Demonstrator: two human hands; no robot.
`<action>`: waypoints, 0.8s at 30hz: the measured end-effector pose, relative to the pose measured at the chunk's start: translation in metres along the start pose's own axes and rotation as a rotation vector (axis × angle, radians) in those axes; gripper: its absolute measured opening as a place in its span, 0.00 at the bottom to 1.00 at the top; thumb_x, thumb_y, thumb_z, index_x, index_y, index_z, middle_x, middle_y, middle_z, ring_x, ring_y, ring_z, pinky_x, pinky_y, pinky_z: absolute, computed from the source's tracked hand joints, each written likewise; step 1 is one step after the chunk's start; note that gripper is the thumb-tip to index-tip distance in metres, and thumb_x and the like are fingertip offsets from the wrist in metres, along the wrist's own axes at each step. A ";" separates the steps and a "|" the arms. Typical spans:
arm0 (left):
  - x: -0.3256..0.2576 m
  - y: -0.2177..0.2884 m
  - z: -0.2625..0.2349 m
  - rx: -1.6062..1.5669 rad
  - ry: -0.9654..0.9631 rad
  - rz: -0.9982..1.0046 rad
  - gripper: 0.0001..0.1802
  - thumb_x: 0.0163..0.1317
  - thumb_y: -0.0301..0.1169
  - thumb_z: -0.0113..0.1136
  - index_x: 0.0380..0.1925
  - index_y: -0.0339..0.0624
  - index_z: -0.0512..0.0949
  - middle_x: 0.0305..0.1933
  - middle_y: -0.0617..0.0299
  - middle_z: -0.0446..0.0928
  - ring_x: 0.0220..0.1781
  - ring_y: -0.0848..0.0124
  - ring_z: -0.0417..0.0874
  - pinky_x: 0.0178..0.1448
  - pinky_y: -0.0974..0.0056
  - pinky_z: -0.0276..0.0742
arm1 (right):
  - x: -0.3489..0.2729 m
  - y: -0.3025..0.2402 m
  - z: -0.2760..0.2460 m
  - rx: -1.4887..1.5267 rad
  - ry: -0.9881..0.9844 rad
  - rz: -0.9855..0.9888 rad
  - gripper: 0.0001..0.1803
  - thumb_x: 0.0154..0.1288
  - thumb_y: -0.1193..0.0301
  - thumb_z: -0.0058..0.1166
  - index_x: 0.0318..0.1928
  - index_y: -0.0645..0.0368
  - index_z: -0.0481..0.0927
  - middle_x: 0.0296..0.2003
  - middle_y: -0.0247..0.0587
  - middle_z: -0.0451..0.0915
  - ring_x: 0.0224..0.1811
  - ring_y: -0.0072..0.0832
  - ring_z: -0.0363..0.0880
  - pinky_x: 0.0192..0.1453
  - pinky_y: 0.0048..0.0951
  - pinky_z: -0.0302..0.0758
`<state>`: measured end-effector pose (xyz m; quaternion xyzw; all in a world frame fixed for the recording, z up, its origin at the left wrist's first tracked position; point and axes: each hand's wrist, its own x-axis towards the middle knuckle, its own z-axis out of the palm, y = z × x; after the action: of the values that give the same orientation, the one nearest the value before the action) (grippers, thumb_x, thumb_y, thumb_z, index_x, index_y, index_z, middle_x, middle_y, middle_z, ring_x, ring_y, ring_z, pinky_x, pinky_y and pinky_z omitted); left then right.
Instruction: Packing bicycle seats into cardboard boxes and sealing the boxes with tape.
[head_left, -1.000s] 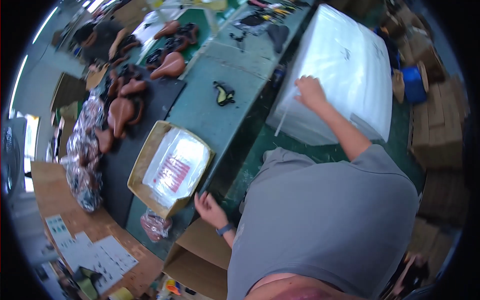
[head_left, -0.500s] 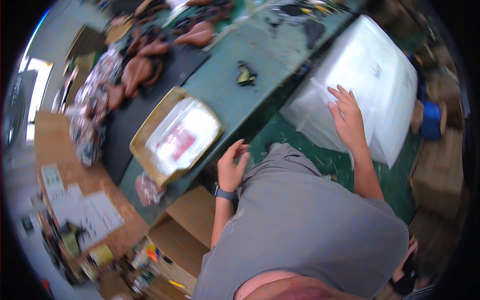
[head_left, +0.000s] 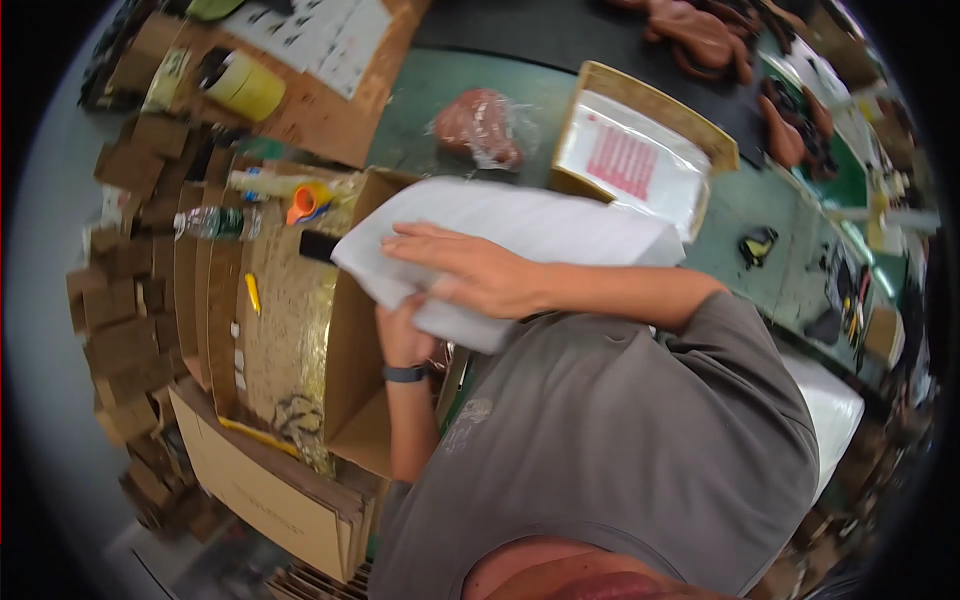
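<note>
A white, thin, foam-like sheet (head_left: 590,235) stretches in front of me over an open cardboard box (head_left: 362,415). My right hand (head_left: 475,275) lies across the top of the sheet, fingers extended to the left and slightly blurred. Below it, my left hand (head_left: 403,335), with a dark band on the wrist, meets the sheet's lower edge. Its fingers close on that edge, partly covered by the sheet and blurred. The sheet hides much of the box opening; something brown shows in the gap beside my left wrist.
On the green bench are a bagged brown piece (head_left: 478,128) and a yellowish tray (head_left: 650,105) holding a white package. Brown saddle-shaped pieces (head_left: 690,35) lie farther back. At left are a plastic bottle (head_left: 215,222), an orange ring (head_left: 308,202), a yellow cutter (head_left: 253,293) and flat cardboard (head_left: 265,490).
My view and body have turned left, from the pile of white sheets toward the cardboard box. Both hands were empty; now a white sheet is between them over the box.
</note>
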<state>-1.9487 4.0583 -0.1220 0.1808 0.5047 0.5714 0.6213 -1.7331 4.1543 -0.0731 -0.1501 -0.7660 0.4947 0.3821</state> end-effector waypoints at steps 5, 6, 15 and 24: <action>-0.045 -0.051 -0.346 -0.123 0.755 0.218 0.38 0.68 0.17 0.61 0.80 0.29 0.70 0.74 0.42 0.80 0.73 0.43 0.84 0.81 0.37 0.81 | 0.059 0.155 0.023 -0.880 -0.650 -0.125 0.43 0.78 0.39 0.62 0.79 0.55 0.78 0.85 0.50 0.69 0.91 0.54 0.59 0.94 0.68 0.48; -0.079 -0.069 -0.392 -0.214 0.915 0.152 0.38 0.68 0.17 0.60 0.80 0.29 0.70 0.76 0.40 0.79 0.76 0.40 0.82 0.82 0.32 0.79 | 0.052 0.179 0.020 -0.917 -0.775 -0.086 0.41 0.77 0.41 0.64 0.78 0.54 0.80 0.84 0.53 0.69 0.90 0.54 0.61 0.93 0.68 0.52; -0.226 -0.085 -0.390 -0.786 0.808 0.202 0.36 0.66 0.26 0.62 0.76 0.25 0.75 0.80 0.38 0.77 0.81 0.39 0.78 0.88 0.37 0.73 | 0.091 0.312 -0.084 -0.926 -0.018 1.126 0.78 0.61 0.48 0.83 0.94 0.51 0.35 0.86 0.73 0.57 0.79 0.73 0.71 0.79 0.78 0.70; -0.109 -0.032 -0.280 0.438 1.289 -0.109 0.35 0.73 0.26 0.63 0.79 0.29 0.72 0.78 0.39 0.79 0.77 0.44 0.82 0.84 0.41 0.75 | 0.073 0.401 -0.144 -0.373 0.081 1.309 0.76 0.59 0.65 0.81 0.95 0.46 0.35 0.83 0.76 0.60 0.64 0.64 0.86 0.74 0.51 0.83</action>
<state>-2.1477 3.8532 -0.2203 -0.0995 0.8864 0.4174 0.1737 -1.7357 4.4778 -0.3591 -0.6643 -0.5750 0.4777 0.0004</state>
